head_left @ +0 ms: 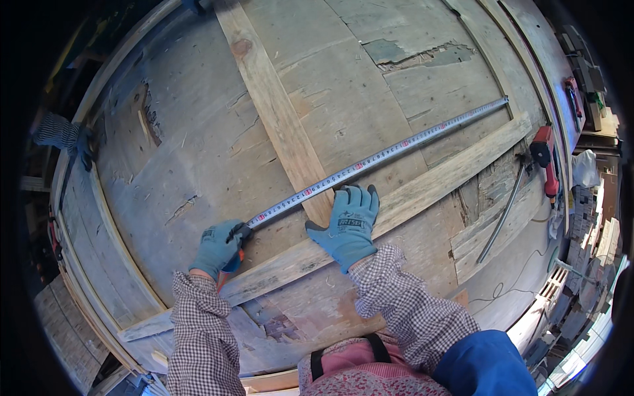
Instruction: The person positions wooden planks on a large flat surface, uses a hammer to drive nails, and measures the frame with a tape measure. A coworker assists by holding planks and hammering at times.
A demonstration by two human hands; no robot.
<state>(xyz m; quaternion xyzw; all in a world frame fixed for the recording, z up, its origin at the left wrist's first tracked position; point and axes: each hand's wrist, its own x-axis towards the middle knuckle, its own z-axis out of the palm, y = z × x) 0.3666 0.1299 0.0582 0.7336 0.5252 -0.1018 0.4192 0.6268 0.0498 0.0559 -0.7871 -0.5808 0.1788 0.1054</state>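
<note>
My left hand (220, 247), in a blue-grey work glove, is closed round the case of a tape measure, most of which it hides. From it the white steel tape (370, 160) runs out up and to the right, reaching the far right corner of a wooden frame. My right hand (350, 221), gloved alike, lies with fingers stretched and thumb apart where the cross slat (274, 99) meets the near plank (422, 188). The tape passes over the cross slat, just beyond my right fingertips.
The frame lies on a worn plywood table (343, 290). A red power tool (545, 158) and a bent metal bar (505, 214) lie at the right. Another person's gloved hand (84, 146) rests on the left edge. Stacked wood (591, 231) stands beyond the right edge.
</note>
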